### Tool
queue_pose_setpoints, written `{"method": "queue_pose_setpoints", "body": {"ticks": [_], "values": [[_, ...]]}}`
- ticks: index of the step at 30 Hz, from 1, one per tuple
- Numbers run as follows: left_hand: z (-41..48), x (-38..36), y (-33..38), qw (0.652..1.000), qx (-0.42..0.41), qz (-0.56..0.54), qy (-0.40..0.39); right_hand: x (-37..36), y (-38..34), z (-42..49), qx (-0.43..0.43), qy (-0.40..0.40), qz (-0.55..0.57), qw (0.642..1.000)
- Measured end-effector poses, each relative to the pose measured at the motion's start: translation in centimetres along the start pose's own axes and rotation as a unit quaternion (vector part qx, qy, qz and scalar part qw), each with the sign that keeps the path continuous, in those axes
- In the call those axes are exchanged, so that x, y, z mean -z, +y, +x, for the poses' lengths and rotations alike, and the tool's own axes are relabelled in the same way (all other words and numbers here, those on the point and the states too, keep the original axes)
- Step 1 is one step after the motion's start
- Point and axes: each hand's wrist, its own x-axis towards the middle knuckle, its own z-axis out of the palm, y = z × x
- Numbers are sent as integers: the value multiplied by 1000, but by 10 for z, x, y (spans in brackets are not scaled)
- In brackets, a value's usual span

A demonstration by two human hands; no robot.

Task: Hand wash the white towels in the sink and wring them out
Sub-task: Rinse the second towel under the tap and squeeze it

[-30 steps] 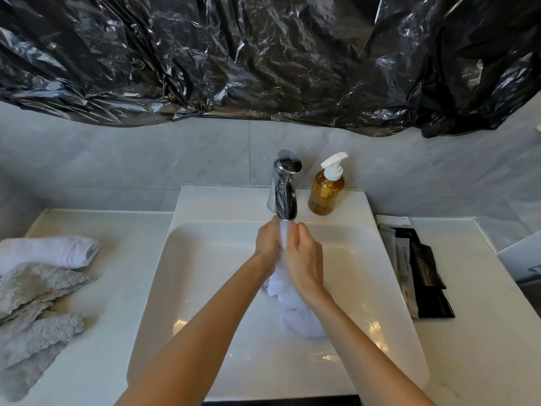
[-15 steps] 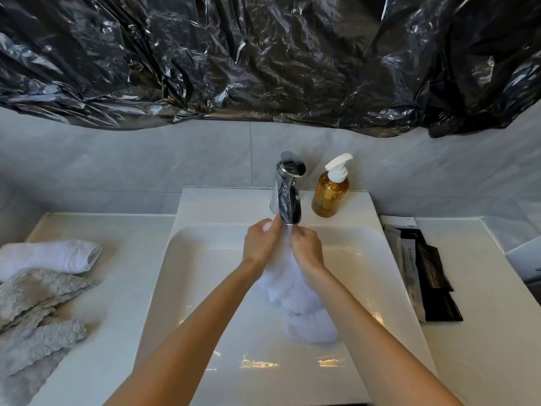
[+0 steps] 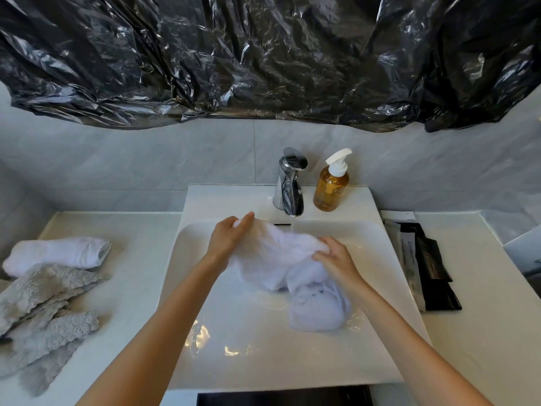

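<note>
Counter, left: a pale counter carries a rolled white towel and, just in front of it, crumpled grey cloths.
Left hand: the left hand grips one end of the wet white towel, fingers curled round it.
Sink: a white basin, wet and glossy; the towel's lower part lies bunched on its floor.
Right hand: the right hand pinches the towel's other end.
Back ledge: a chrome tap, an amber soap pump bottle beside it.
Counter, right: dark sachets.
Wall: grey tiles under crinkled black plastic sheeting.
</note>
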Motion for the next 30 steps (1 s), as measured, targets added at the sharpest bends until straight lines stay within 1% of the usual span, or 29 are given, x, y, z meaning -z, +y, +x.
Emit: {"method": "queue_pose_setpoints", "body": {"ticks": [1, 2, 3, 4, 5, 6, 7, 8, 9, 11, 12, 13, 14, 15, 16, 17, 18, 19, 21, 22, 23, 25, 27, 29, 30], "values": [[1, 2, -7, 995, 7, 98, -28, 1, -10, -3, 4, -7, 40, 999], [1, 2, -14, 974, 11, 220, -49, 1, -20, -7, 13, -21, 57, 998], [1, 1, -19, 946, -10, 320, -61, 1, -30, -11, 24, -41, 61, 997], [-2, -1, -20, 927, -53, 364, -72, 1, -37, -15, 36, -66, 56, 996], [-7, -6, -17, 923, -105, 358, -97, 0, -42, -19, 44, -94, 50, 993], [-14, -10, -10, 924, -149, 320, -148, 0, -48, -21, 52, -122, 54, 990], [-22, -17, -3, 930, -145, 261, -213, 0, -51, -22, 58, -141, 64, 986], [-29, -24, 3, 941, -104, 180, -267, 1, -55, -22, 64, -145, 83, 984], [-30, -30, 4, 953, -57, 96, -283, 4, -57, -20, 65, -134, 105, 983], [-30, -37, 5, 970, 12, -35, -240, 10, -56, -15, 58, -89, 127, 986], [-28, -38, 6, 974, 41, -96, -201, 13, -53, -11, 62, -70, 108, 990], [-26, -40, 8, 973, 64, -147, -165, 14, -48, -8, 70, -60, 62, 994], [-23, -42, 9, 972, 78, -175, -137, 13, -41, -6, 71, -59, -1, 996], [-21, -44, 9, 972, 80, -186, -115, 10, -32, -3, 57, -61, -55, 995], [-21, -48, 10, 973, 80, -195, -97, 7, -26, -1, 27, -61, -82, 994], [-21, -52, 9, 971, 80, -210, -77, 3, -20, 0, -2, -56, -82, 995], [-20, -57, 7, 969, 85, -228, -51, -2, -17, 2, -26, -47, -51, 997], [-19, -62, 5, 967, 89, -237, -27, -7, -15, 4, -55, -33, 7, 998], [-16, -72, 6, 972, 95, -214, 8, -25, -19, 5, -96, 13, 149, 984], [-17, -76, 9, 976, 98, -195, 22, -35, -23, 3, -99, 40, 186, 977], [-17, -81, 13, 978, 104, -180, 31, -45, -28, 1, -92, 66, 192, 975], [-16, -89, 15, 980, 117, -158, 28, -61, -33, 1, -56, 119, 136, 982], [-19, -94, 14, 978, 128, -162, 8, -69, -35, 6, -13, 176, 44, 983], [-24, -95, 13, 966, 141, -216, -27, -73, -34, 14, 17, 222, -26, 975], [-24, -95, 13, 959, 149, -239, -35, -75, -34, 18, 26, 236, -44, 970]]}}
